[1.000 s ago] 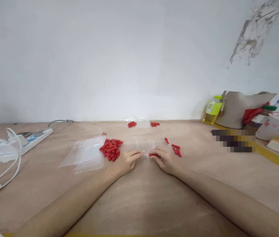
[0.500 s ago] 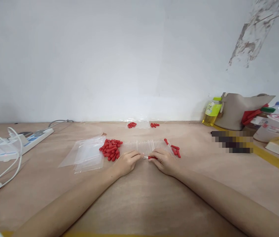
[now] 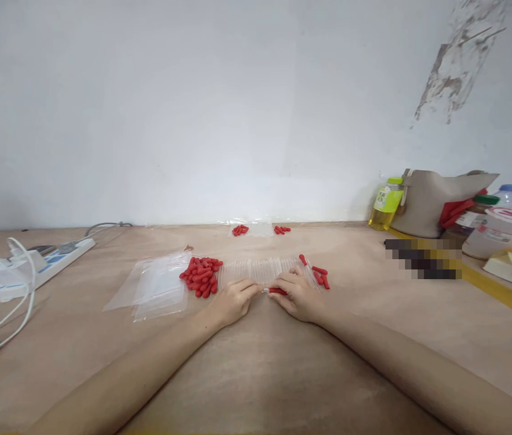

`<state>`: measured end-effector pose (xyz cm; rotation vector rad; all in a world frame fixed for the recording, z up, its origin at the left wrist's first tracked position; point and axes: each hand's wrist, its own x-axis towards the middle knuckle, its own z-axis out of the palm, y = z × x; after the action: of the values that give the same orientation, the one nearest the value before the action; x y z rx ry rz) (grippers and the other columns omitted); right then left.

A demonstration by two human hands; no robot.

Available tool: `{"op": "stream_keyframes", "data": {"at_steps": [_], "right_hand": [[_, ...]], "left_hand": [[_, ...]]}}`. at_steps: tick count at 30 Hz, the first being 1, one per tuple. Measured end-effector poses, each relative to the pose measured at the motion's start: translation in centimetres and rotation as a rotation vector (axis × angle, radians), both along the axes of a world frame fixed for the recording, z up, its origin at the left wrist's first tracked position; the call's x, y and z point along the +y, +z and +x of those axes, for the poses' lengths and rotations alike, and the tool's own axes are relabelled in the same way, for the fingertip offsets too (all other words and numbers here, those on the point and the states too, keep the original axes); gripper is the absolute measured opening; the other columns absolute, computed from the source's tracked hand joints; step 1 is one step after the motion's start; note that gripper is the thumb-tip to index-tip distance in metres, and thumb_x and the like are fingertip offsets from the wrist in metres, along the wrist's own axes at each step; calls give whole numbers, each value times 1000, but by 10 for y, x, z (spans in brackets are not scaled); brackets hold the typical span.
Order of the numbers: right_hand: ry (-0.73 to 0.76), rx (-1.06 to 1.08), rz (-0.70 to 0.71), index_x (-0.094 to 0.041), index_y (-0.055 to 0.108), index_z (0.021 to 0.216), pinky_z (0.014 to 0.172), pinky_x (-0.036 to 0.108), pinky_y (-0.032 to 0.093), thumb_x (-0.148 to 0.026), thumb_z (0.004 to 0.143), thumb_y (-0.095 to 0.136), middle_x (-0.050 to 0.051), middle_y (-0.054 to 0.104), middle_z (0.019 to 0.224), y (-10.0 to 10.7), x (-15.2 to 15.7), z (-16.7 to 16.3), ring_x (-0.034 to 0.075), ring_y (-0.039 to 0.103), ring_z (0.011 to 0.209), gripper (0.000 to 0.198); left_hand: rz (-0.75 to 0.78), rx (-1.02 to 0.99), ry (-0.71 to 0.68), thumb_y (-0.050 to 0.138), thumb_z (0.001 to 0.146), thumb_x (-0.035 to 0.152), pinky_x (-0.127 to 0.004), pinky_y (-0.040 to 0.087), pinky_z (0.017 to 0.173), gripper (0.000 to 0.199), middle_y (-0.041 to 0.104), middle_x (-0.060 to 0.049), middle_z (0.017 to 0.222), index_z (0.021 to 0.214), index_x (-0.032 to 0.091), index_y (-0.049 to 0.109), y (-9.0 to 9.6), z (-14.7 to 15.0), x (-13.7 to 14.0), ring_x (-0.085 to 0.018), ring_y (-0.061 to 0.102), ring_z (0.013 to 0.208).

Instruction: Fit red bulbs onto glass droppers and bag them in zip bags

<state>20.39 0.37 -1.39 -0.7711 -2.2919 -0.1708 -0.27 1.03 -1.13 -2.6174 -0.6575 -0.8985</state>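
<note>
So, going left to right: clear plastic bags (image 3: 160, 284) lie flat on the surface (image 3: 258, 368), well left of both grips, then there's a heap of red bulbs (image 3: 200, 275) just beyond and left of the left hand (image 3: 238, 297). That hand's grip is pinched nearly together, and it looks like it's got a clear tube (image 3: 265, 290), though most of that is hidden, so don't quote me.

Now the bit that matters: a red bulb (image 3: 277, 291) sits right of the left grip, inside the right hand's (image 3: 300, 297) thumb-and-finger pinch, so the right is obviously nearer. Its long axis runs side to side, roughly along the line between the hands, with the near end pointing left at the tube. Can't tell if they're joined.

Just beyond both grips is a row of clear tubes (image 3: 258, 267), long axes pointing away from the person. Right of the right grip, a few loose red bulbs (image 3: 320, 270) lie at mixed angles.
</note>
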Motion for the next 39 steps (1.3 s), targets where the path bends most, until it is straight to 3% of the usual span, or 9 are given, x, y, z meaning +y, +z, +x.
{"op": "stream_keyframes", "data": {"at_steps": [7, 11, 13, 17, 22, 25, 29, 35, 39], "right_hand": [[-15, -38, 11, -17, 61, 83, 72, 32, 28, -24, 83, 48, 3, 61, 73, 2, 3, -2, 12, 50, 66, 15], [-21, -8, -9, -19, 63, 87, 73, 33, 31, -26, 83, 49, 4, 61, 71, 6, 3, -1, 14, 51, 69, 17], [-6, 93, -85, -20, 64, 87, 73, 32, 34, -28, 83, 50, 4, 61, 72, 9, 3, -1, 15, 52, 73, 16], [45, 471, -400, -20, 58, 91, 72, 29, 42, -34, 77, 56, 4, 62, 85, 14, 8, -2, 15, 55, 80, 20], [-10, 847, -760, -19, 50, 82, 62, 26, 44, -44, 61, 66, 0, 59, 74, 32, 27, 19, 12, 55, 65, 37], [-141, 928, -841, -17, 54, 79, 60, 23, 42, -46, 61, 65, 1, 58, 72, 48, 41, 51, 10, 52, 62, 35], [-263, 1071, -830, -19, 53, 82, 60, 21, 41, -41, 58, 68, 0, 58, 75, 64, 57, 95, 8, 51, 62, 37], [-272, 989, -850, -17, 56, 78, 59, 21, 41, -36, 59, 67, 3, 60, 76, 71, 74, 112, 9, 52, 62, 28], [-444, 619, -746, -16, 61, 89, 58, 20, 41, -36, 69, 55, 4, 63, 81, 55, 80, 90, 11, 55, 68, 29]], "left_hand": [[-26, 29, 16, 37, 80, 4, -26, 50, 65, 29, 64, -7, 83, 97, 14, 59, 0, 1, 1, -17, 60, 74], [-126, 16, 51, 38, 84, 9, -26, 50, 65, 27, 63, -6, 84, 101, 16, 58, -2, 2, 2, -16, 59, 74], [-178, -43, 58, 38, 87, 13, -26, 49, 67, 25, 62, -6, 88, 105, 17, 55, -3, 3, 3, -15, 59, 77], [-187, -156, 29, 43, 87, 23, -28, 46, 77, 27, 62, -6, 95, 113, 18, 50, 2, 3, 1, -16, 58, 86], [-122, -226, 316, 44, 85, 28, -40, 35, 88, 27, 58, -8, 106, 109, 19, 54, 16, -7, -1, -22, 49, 100], [-66, -239, 509, 47, 82, 28, -46, 28, 88, 20, 55, -9, 108, 95, 22, 61, 18, -14, 2, -26, 47, 102], [-54, -195, 575, 49, 81, 28, -49, 24, 88, 17, 53, -9, 109, 91, 22, 63, 16, -16, 4, -27, 46, 102], [-42, -114, 569, 47, 82, 30, -51, 21, 89, 18, 56, -9, 107, 87, 22, 62, 12, -12, 3, -26, 44, 102], [-48, -92, 577, 47, 82, 30, -52, 19, 90, 17, 59, -8, 100, 85, 21, 62, 12, -12, 3, -26, 47, 97]]}}
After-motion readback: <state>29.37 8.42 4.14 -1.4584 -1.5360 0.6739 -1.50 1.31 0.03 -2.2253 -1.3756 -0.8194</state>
